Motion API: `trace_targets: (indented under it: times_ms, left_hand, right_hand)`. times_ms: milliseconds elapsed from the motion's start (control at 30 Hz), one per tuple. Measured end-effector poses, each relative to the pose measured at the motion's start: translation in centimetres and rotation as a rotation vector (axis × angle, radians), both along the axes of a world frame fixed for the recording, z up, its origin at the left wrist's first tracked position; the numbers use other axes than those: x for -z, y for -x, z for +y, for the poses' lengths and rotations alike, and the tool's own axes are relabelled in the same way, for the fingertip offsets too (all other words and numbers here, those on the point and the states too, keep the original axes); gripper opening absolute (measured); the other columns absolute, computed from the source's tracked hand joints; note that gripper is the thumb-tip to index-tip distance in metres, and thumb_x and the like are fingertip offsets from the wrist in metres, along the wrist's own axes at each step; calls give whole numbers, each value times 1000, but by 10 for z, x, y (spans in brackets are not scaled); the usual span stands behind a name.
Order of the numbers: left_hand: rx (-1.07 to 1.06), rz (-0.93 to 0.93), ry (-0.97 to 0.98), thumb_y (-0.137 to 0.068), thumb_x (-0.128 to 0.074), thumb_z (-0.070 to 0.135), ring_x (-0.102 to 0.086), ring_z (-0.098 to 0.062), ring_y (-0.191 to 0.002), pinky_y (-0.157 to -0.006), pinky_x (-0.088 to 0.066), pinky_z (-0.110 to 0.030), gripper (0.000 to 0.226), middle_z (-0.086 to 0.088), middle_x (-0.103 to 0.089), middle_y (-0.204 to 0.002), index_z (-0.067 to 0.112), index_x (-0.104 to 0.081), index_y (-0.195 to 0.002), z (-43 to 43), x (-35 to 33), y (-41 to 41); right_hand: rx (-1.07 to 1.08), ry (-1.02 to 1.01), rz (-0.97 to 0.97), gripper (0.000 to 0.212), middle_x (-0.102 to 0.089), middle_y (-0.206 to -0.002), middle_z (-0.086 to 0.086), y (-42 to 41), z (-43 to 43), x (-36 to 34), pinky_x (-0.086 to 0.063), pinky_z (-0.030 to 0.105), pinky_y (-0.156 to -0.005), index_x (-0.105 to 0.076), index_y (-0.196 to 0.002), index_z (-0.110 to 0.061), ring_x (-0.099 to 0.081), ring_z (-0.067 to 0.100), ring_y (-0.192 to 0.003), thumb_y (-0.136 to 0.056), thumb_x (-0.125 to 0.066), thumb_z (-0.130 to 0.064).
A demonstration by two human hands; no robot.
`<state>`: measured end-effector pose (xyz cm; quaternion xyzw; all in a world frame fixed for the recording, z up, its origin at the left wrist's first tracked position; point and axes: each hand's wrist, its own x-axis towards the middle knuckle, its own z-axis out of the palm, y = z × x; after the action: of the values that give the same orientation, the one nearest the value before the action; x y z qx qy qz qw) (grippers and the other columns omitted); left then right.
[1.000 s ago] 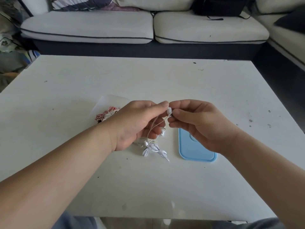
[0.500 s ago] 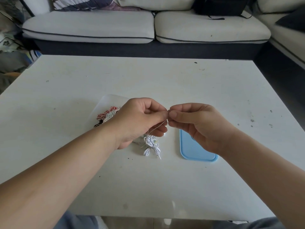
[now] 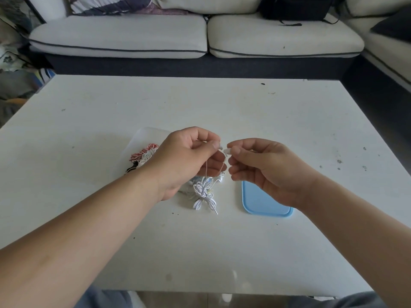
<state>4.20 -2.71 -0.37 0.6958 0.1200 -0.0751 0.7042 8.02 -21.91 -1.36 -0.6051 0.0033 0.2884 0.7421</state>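
Left hand point(image 3: 189, 161) and right hand point(image 3: 266, 172) each pinch a white tip point(image 3: 227, 151) of the thin cord point(image 3: 206, 171). Pull hard — the bundle point(image 3: 203, 193) below could knot tighter.

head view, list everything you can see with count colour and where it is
table: 1, white, fills the middle
sofa: 1, off-white with dark piping, behind the table
bag: 1, black, on the sofa
clear tub: 1, see-through, on the table, partly behind the left hand
red-white cords: 1 bundle, in the clear tub
white cord bundle: 1, on the table below the hands
lid: 1, light blue, on the table under the right hand
thread: 1, pale, hangs from the left hand
bead: 1, white, at the right fingertips
left hand: pinches the thread
right hand: pinches the bead
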Motion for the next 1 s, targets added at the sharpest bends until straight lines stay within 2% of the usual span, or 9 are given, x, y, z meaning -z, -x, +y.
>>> trace_targets:
  times_ms: [167,233,433,533,633,733,800,900,1000]
  left_hand:
    - [-43,-22,-8,-102,-63,11,-79,-20,-83,-70,-61,-25,12,-6,-81,-91,8,-65,-114,-6,2,-2]
    - [-51,-27,-25,-103,-63,13,-79,-19,-83,-67,-59,-22,11,-5,-81,-91,7,-66,-111,-11,3,-1]
    - [-29,-71,-87,-100,-66,11,-76,-24,-73,-75,-65,-39,4,-15,-77,-91,10,-69,-103,-36,10,2]
    - [-38,-78,-131,-99,-67,11,-73,-19,-68,-65,-62,-30,4,-15,-76,-88,11,-69,-103,-50,11,-1]
    - [-37,-38,-72,-99,-67,9,-70,-16,-64,-61,-57,-23,5,-10,-74,-80,7,-69,-103,-62,13,-8]
    - [-26,-15,-48,-98,-69,9,-67,-14,-63,-66,-59,-28,4,-2,-72,-72,8,-71,-102,-70,21,-11]
    - [-20,-4,-66,-97,-70,9,-66,-13,-62,-67,-60,-28,6,-2,-73,-73,10,-72,-102,-75,27,-11]
    - [-11,11,-82,-96,-71,9,-65,-15,-62,-68,-61,-29,12,-3,-74,-76,12,-73,-108,-79,32,-9]
    - [-3,14,-102,-97,-70,8,-65,-15,-61,-66,-59,-28,12,-4,-74,-76,13,-74,-107,-80,34,-7]
  right_hand:
    - [10,-23,11,26,-72,-94,22,-1,-3,-1,-61,29,-73,-71,-105,10,-71,26,-78,-81,-75,2]
    - [17,14,-13,25,-73,-96,23,-1,-6,0,-61,28,-74,-71,-104,12,-72,26,-80,-82,-77,1]
    - [37,185,-136,13,-74,-89,18,4,-18,4,-58,31,-69,-75,-93,1,-66,22,-75,-83,-80,-6]
    - [43,235,-136,12,-72,-88,19,5,-31,5,-56,30,-66,-76,-93,-1,-64,20,-73,-84,-80,-9]
    - [175,289,-134,12,-70,-80,13,-1,-49,9,-57,36,-67,-76,-93,-2,-65,22,-70,-88,-78,-12]
    - [314,482,-205,4,-70,-73,4,-10,-69,19,-57,32,-63,-75,-91,-10,-65,17,-63,-90,-70,-11]
    - [335,651,-248,7,-71,-77,3,-16,-83,31,-59,34,-63,-73,-89,-15,-66,20,-66,-90,-67,-11]
    - [247,865,-250,8,-74,-86,12,-21,-97,49,-62,48,-70,-71,-83,-14,-67,31,-71,-87,-64,-15]
    - [131,960,-233,10,-68,-76,15,-23,-96,61,-59,43,-64,-69,-79,-6,-57,25,-64,-85,-64,-12]
